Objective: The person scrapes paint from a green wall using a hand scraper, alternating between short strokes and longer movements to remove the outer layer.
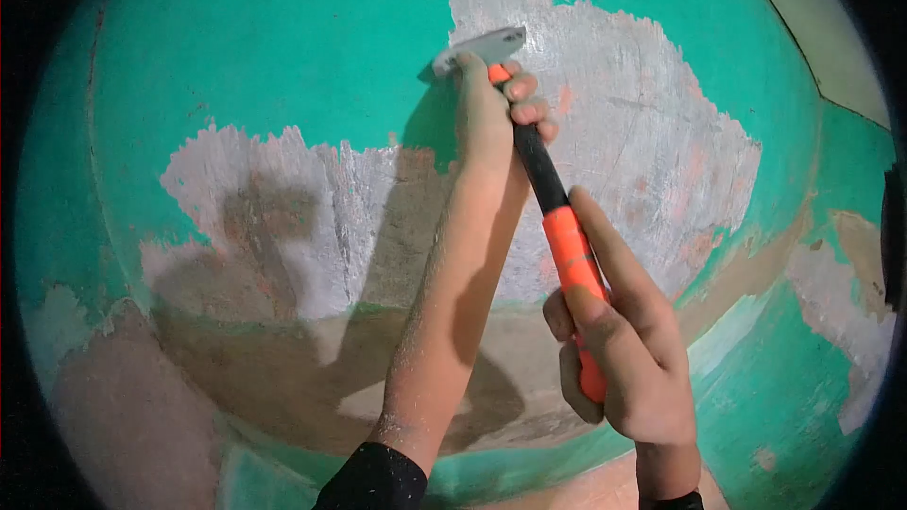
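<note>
A long-handled scraper (540, 165) with a black shaft and orange grip leans up across the view, its wide grey blade against the wall. My left hand (496, 113) is closed around the neck just below the blade, thumb resting by the blade. Lower down, my right hand (624, 340) wraps the orange grip, with its index finger stretched along the shaft. Green paint (312, 47) meets the blade's upper left side. Bare grey-white plaster (633, 123) with ragged paint edges spreads to the right of the blade and below it.
A brownish band (312, 368) runs along the lower wall. Further bare patches show at the lower left (123, 387) and at the right (841, 293). A pale surface (794, 9) borders the green wall at the upper right. Shadows of the arms fall on the wall.
</note>
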`<state>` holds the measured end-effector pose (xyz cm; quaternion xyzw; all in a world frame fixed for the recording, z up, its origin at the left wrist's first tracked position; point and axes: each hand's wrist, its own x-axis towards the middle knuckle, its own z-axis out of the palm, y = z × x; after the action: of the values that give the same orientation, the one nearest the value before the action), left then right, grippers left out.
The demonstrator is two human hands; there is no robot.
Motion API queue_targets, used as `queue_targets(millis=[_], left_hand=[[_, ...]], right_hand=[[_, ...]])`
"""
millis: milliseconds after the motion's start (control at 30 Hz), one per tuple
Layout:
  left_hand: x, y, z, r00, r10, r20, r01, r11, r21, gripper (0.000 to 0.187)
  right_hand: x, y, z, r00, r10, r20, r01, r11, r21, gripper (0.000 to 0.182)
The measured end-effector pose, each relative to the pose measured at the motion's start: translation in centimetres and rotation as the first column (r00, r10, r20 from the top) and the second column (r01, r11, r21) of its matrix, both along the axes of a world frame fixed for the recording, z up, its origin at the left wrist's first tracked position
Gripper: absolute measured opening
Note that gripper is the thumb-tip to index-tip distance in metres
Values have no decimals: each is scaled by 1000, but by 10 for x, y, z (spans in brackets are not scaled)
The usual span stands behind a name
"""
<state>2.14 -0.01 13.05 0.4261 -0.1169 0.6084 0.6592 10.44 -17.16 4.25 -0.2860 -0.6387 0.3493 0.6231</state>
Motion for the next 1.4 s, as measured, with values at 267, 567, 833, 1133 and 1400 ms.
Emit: queue_targets(millis=[267,567,833,1133,1400], left_hand=[[-4,-7,-5,999,-4,-38,2,999,-52,36],[-4,-6,0,997,-6,-83,0,998,-64,38],[-6,-3,5,998,8,-59,-11,999,-44,37],[-9,2,14,998,7,-69,-6,1000,14,38],[-9,8,18,996,17,-83,-16,1000,14,42]], right_hand=[[-4,13,-9,999,-37,26,34,993,112,62],[-9,7,-5,999,-39,-17,40,995,92,64],[-12,3,3,998,-44,35,43,999,33,63],[-14,3,8,999,-34,7,33,998,52,60],[-16,8,11,999,-49,4,49,993,104,59]])
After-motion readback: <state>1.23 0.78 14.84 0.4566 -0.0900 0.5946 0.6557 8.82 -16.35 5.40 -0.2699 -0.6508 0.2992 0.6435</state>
